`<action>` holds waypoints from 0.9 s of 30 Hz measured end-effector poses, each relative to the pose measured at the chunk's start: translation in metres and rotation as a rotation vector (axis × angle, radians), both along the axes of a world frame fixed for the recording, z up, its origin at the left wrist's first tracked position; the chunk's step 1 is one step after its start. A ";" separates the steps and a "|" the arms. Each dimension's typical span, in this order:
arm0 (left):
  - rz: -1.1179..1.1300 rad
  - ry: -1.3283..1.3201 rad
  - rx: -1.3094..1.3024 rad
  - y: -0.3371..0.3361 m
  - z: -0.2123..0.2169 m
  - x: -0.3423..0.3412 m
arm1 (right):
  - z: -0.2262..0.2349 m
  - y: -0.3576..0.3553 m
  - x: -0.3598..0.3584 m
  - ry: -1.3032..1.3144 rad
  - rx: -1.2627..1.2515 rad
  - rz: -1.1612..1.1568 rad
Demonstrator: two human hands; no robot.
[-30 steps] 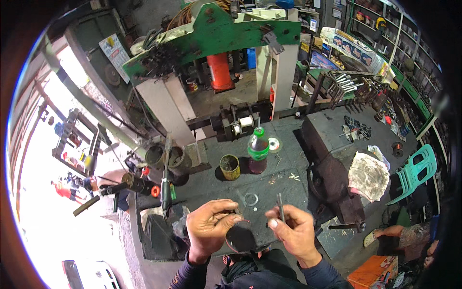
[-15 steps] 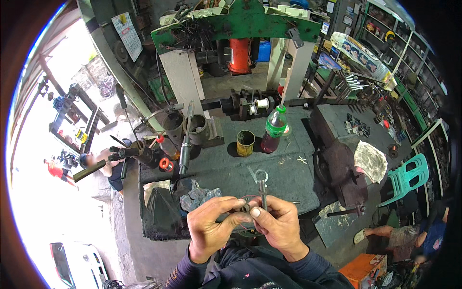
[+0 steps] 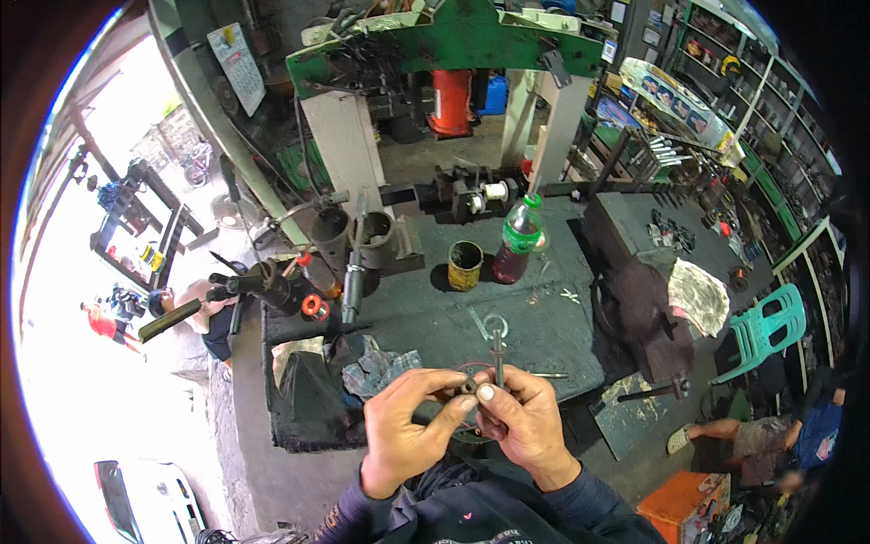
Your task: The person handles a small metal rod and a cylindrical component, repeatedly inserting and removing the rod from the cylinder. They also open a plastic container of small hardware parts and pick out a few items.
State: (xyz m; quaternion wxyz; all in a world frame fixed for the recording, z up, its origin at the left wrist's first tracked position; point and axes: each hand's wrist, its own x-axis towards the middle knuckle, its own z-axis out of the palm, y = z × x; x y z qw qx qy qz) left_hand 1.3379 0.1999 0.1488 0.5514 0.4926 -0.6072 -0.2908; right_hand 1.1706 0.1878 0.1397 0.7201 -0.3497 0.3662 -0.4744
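Close in front of my body, both hands meet over the near edge of the dark workbench (image 3: 417, 317). Between thumb and fingertips, my left hand (image 3: 408, 422) pinches a small dark metal ring-shaped part (image 3: 468, 387) with a hole in it. My right hand (image 3: 526, 417) is closed around a slim metal rod (image 3: 497, 354) standing upright out of the grip, its thumb touching the ring-shaped part. Just beyond the rod's top shows a pale ring (image 3: 495, 325); whether it joins the rod I cannot tell. Fingers hide the rod's lower end.
A yellow can (image 3: 465, 266) and a green-capped bottle of dark red liquid (image 3: 518, 240) stand mid-bench. Crumpled cloth (image 3: 381, 367) lies left, a bench vise (image 3: 639, 313) sits right. Behind rises a green-topped press (image 3: 435, 53). Green plastic chairs (image 3: 761, 331) and another person (image 3: 807, 431) are at right.
My left fingers have shifted on the small metal part, so its hole now shows more plainly. The view has tilted slightly; the rod stays upright in my right hand.
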 end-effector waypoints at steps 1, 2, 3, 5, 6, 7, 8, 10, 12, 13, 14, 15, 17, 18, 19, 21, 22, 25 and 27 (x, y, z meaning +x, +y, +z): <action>-0.005 -0.001 0.058 -0.004 -0.008 -0.001 | -0.006 -0.003 0.001 0.033 0.007 0.003; -0.009 -0.001 0.116 -0.010 -0.019 -0.003 | -0.012 -0.006 0.002 0.186 -0.081 -0.068; -0.008 0.009 0.243 -0.017 -0.043 -0.004 | -0.029 -0.007 0.000 0.234 -0.067 -0.081; -0.006 -0.069 0.385 -0.037 -0.109 -0.008 | -0.067 -0.004 -0.018 0.286 -0.012 -0.072; 0.001 -0.164 0.415 -0.045 -0.142 -0.007 | -0.083 0.001 -0.027 0.287 0.041 -0.043; 0.027 -0.255 0.349 -0.052 -0.172 -0.005 | -0.092 0.006 -0.032 0.313 0.100 -0.014; 0.029 -0.346 0.283 -0.059 -0.189 -0.010 | -0.097 0.012 -0.040 0.345 0.163 -0.008; -0.062 -0.069 0.497 -0.065 -0.183 -0.022 | -0.105 0.021 -0.056 0.361 0.244 0.001; -0.426 0.617 0.655 -0.062 -0.172 -0.020 | -0.108 0.024 -0.071 0.274 0.322 0.054; -0.535 0.683 0.612 -0.052 -0.156 -0.024 | -0.108 0.023 -0.080 0.179 0.360 0.099; -0.650 0.742 0.565 -0.041 -0.141 -0.030 | -0.108 0.022 -0.086 0.081 0.392 0.141; -0.684 0.771 0.603 -0.032 -0.136 -0.040 | -0.105 0.023 -0.087 0.064 0.387 0.166; -0.710 0.763 0.682 -0.023 -0.145 -0.047 | -0.091 0.022 -0.080 0.078 0.422 0.201; -0.692 0.737 0.730 -0.018 -0.151 -0.044 | -0.101 0.022 -0.081 -0.035 0.500 0.205; -0.616 0.735 0.726 -0.010 -0.161 -0.042 | -0.103 0.021 -0.078 -0.032 0.460 0.232; -0.403 0.672 0.652 -0.006 -0.143 -0.043 | -0.117 0.026 -0.071 0.221 0.172 0.156; -0.378 0.654 0.639 -0.007 -0.148 -0.045 | -0.122 0.028 -0.063 0.468 -0.077 0.053; -0.301 0.777 0.676 0.000 -0.162 -0.046 | -0.104 0.029 -0.053 1.064 -0.559 -0.136; -0.331 0.833 0.627 0.000 -0.160 -0.041 | -0.098 0.026 -0.054 0.577 -0.041 0.115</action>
